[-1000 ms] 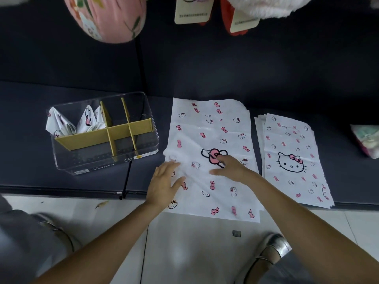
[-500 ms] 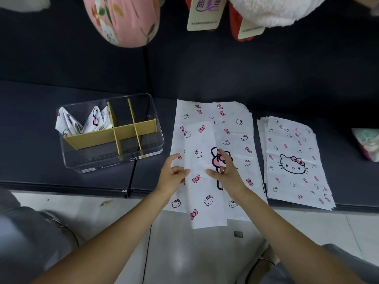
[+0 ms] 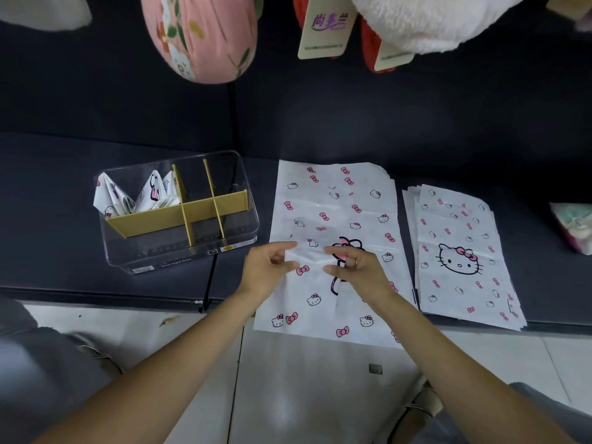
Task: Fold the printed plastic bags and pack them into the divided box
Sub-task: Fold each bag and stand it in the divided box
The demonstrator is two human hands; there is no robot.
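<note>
1 head view; looks steeply down, close over hands (image 3: 267,270).

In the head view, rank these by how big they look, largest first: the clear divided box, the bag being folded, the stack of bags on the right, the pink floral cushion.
1. Bag being folded, though partly doubled over.
2. Stack of bags and clear divided box: too close to rank.
3. Pink floral cushion, cropped by the frame's top edge, so unsure.

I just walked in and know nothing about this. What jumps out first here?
Two hands, left hand and right hand, pinch a printed plastic bag mid-fold at the centre, over more flat bags on the dark bench. To the right lies a stack of flat bags with a cat-face print. To the left stands a clear divided box, with folded bags in its far-left compartment.
</note>
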